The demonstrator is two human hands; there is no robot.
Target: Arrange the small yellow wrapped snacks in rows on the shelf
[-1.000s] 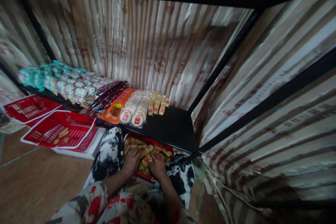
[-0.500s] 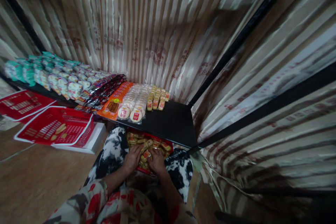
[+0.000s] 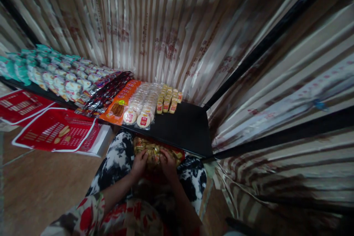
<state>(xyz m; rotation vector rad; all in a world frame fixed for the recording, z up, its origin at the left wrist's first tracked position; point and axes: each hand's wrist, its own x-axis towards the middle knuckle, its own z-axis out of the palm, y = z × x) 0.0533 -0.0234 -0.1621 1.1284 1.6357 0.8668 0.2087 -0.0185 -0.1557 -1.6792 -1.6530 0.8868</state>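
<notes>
My left hand (image 3: 139,162) and my right hand (image 3: 168,161) are both down in a red basket (image 3: 177,152) on my lap, filled with small yellow-wrapped snack packs (image 3: 148,148). The fingers of each hand curl around a bunch of these packs held between them. Just beyond the basket lies a black shelf (image 3: 182,127). Rows of the same yellow packs (image 3: 167,100) stand on it beside round white cakes (image 3: 140,107), an orange packet (image 3: 122,103), dark wrappers and white-and-green packets (image 3: 55,75).
Two red baskets (image 3: 55,132) sit on a white box on the wooden floor to the left, one holding a few biscuits. Striped shiny curtain fabric (image 3: 166,25) hangs behind and to the right of the shelf. Black shelf posts (image 3: 260,46) cross the fabric.
My hands have drawn closer together and gathered a bunch of yellow packs in the basket. The view has tilted a little, so the shelf sits higher in the picture.
</notes>
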